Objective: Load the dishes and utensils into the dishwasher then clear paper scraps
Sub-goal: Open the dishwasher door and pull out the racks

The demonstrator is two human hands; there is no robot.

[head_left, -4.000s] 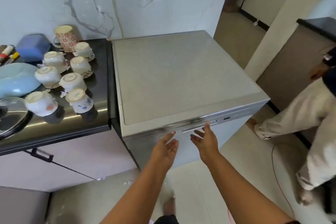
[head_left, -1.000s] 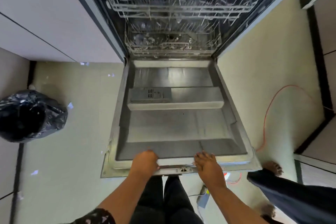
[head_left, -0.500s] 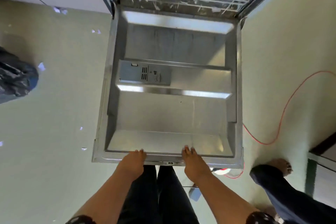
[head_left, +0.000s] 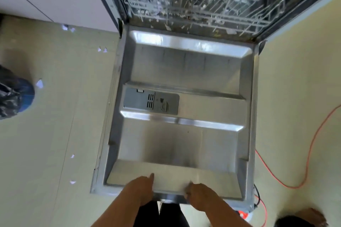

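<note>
Now, door point(head_left: 184, 143): flat open, near edge under the fingers.
Left hand point(head_left: 141, 188): fingers curled over that edge, thumb on top.
Right hand point(head_left: 200, 194): curled round the edge too.
Scraps point(head_left: 39, 84): floor, left of fingers.
Rack point(head_left: 203, 5): beyond fingertips.

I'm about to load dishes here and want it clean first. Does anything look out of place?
Yes. Torn paper scraps litter the lower rack, just behind the open door, where only dishes belong. More loose scraps lie scattered on the floor left of the door.
</note>
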